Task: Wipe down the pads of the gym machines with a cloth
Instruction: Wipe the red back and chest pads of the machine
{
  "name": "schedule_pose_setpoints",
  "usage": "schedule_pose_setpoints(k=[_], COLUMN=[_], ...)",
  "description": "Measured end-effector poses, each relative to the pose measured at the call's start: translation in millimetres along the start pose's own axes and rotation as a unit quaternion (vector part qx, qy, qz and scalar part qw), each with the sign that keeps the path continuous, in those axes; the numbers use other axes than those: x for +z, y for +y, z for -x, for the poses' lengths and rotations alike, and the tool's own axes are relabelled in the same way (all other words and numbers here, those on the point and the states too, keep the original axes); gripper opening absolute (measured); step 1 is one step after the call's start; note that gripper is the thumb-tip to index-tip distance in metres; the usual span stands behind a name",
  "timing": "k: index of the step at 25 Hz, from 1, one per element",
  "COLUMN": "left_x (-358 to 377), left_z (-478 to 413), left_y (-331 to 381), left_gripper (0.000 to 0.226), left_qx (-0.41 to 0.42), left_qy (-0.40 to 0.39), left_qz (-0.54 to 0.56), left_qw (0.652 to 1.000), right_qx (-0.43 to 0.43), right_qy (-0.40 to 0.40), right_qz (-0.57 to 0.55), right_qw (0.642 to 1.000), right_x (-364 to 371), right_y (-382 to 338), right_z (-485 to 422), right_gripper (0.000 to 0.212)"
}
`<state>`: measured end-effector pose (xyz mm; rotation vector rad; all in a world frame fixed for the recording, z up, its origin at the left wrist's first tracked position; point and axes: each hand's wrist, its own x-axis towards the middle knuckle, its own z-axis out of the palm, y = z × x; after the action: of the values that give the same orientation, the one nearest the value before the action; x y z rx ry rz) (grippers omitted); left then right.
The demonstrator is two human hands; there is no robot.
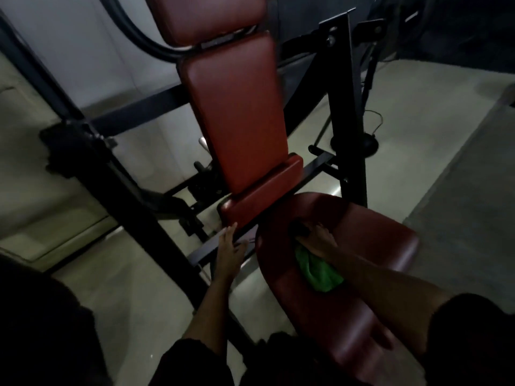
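Note:
A dark red seat pad point(362, 246) fills the lower right of the head view. My right hand point(317, 240) presses a green cloth point(319, 270) onto the seat's left part; the cloth trails toward me under the wrist. My left hand point(230, 246) reaches forward with straight fingers, its fingertips touching the lower edge of a small red pad point(262, 199). Above that pad rises the long red back pad point(237, 115), with a red head pad point(206, 15) at the top. The picture is dim and slightly blurred.
Black steel frame bars point(125, 174) run diagonally on the left and an upright post point(345, 107) stands right of the back pad. A round black base with a cable point(369, 142) sits on the pale tiled floor point(404, 129). My dark sleeves fill the bottom corners.

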<state>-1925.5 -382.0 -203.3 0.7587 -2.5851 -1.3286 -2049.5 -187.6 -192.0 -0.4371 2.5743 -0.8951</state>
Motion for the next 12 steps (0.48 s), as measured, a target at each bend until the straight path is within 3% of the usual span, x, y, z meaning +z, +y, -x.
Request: schedule_pose_setpoints(k=[6, 12], left_x=[29.2, 26.3], left_z=[172.9, 378.0], left_y=[-67.0, -119.6], left_gripper=[0.052, 0.051], left_qx=[-0.087, -0.252], left_qy=[-0.017, 0.005], left_qz=[-0.051, -0.038], left_qw=[0.995, 0.967], right_qx=[-0.080, -0.183], right_qy=[-0.139, -0.313], right_qz=[0.043, 0.143], right_qw=[0.986, 0.921], right_x=[53.3, 118.3], right_y=[44.6, 50.3], right_z=[138.6, 262.7], right_gripper=[0.054, 0.059])
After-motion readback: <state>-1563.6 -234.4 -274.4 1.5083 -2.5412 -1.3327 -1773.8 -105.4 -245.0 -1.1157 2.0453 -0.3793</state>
